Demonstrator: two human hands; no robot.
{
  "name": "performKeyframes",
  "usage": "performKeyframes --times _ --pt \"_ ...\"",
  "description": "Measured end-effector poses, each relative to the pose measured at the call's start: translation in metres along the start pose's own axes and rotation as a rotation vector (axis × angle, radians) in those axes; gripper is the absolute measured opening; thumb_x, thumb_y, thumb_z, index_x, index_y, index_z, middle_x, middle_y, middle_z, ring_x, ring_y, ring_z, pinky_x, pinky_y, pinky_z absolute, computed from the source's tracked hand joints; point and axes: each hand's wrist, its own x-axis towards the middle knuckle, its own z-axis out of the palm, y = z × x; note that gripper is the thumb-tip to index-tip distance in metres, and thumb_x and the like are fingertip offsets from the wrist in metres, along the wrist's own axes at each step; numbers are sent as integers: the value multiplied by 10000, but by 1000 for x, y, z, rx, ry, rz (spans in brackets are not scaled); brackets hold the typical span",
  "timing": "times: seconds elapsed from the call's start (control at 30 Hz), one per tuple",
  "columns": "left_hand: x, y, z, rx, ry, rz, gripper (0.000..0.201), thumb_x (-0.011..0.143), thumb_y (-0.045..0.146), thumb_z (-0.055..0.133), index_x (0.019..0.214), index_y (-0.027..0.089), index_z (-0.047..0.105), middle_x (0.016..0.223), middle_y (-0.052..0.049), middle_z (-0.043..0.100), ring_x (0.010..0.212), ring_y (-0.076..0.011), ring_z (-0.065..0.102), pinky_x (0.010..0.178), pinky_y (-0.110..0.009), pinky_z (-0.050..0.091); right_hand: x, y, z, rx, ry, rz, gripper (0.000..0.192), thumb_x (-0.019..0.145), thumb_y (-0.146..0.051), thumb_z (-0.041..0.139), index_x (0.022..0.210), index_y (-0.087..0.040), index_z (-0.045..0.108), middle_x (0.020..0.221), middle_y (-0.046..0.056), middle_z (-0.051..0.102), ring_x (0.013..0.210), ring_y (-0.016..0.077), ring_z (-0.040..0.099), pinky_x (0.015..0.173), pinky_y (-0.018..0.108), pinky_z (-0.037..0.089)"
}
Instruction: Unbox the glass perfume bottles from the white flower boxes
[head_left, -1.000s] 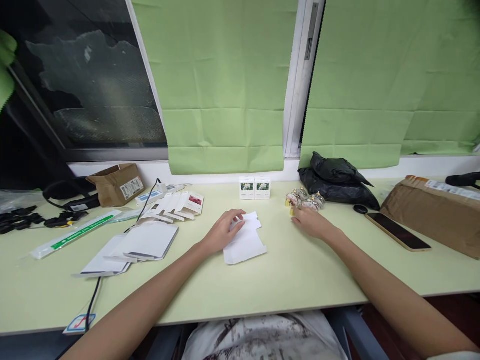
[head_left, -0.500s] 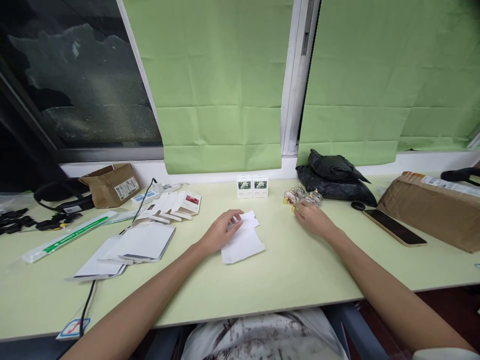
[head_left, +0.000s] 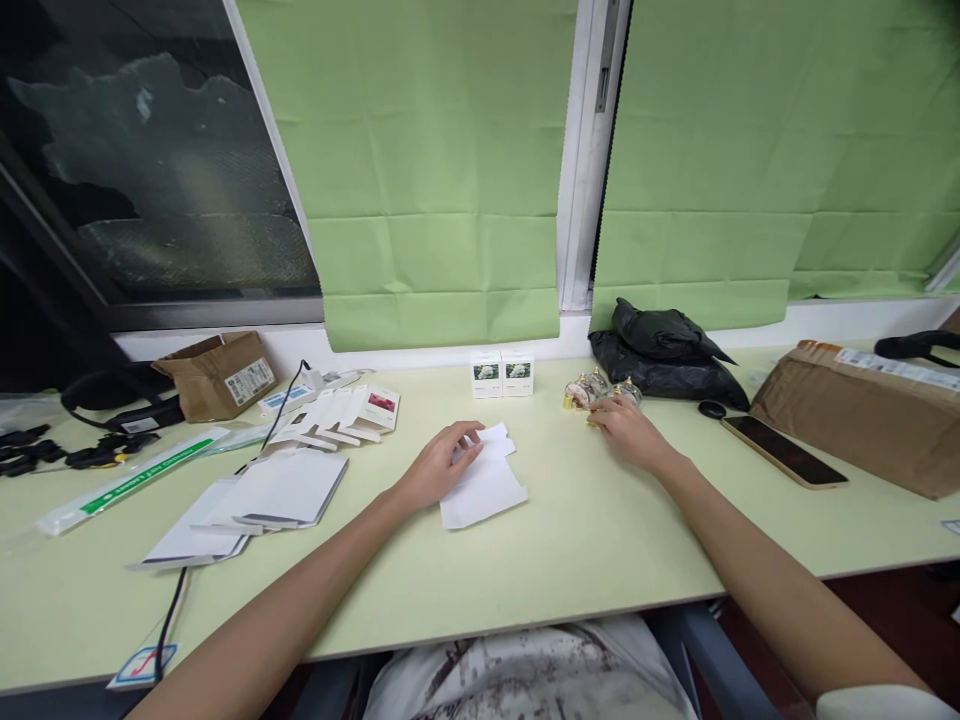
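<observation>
Flat on the pale green worktop point(head_left: 570, 540), the left hand point(head_left: 435, 466) lies open with its fingers pressing a flattened white carton point(head_left: 484, 485). Further right, the right hand point(head_left: 628, 430) reaches a cluster of small glass bottles point(head_left: 596, 390), fingertips touching; I cannot tell whether it grips one.

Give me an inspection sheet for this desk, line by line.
Surface: pale green desk, crowded along the back.
Job's things: flat white carton; small glass bottles.
Clutter: two small white boxes, stacked cartons, phone, black bag, brown parcel, brown box.
Hands: left hand rests on the carton; right hand touches the bottles.
Cables: black cable runs over the front edge.
Surroundings: green blinds, dark window.
</observation>
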Motion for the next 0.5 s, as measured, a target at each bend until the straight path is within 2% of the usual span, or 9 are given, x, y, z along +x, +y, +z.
performKeyframes --times 0.2,0.33,0.43,0.5 --pt "0 -2 -1 32 -8 3 364 1034 467 467 1327 295 598 1191 -56 683 1061 -236 636 915 -383 520 -1 10 0 -1 -12 31 402 997 -141 387 1096 -140 777 1374 158 648 1229 316 506 1041 452 392" --pt "2 -8 0 178 21 7 366 1033 484 468 1325 302 592 1253 -59 665 1192 -277 569 1044 -469 431 -2 2 -6 16 118 64 408 977 -112 392 1194 -158 734 1352 128 645 1220 304 506 1069 433 379" --pt "3 -16 2 292 48 -89 502 966 573 564 1383 294 555 1364 -90 619 1300 -355 485 1076 -567 360 0 -12 -9 53 211 60 411 988 -121 374 1239 -176 695 1312 126 642 1179 299 524 1058 426 388" --pt "3 -20 3 328 38 -167 576 919 594 624 1396 280 549 1369 -108 614 1318 -391 467 1068 -606 342 2 -25 -9 95 225 18 398 1006 -144 361 1245 -181 677 1303 131 638 1175 300 533 1052 428 394"
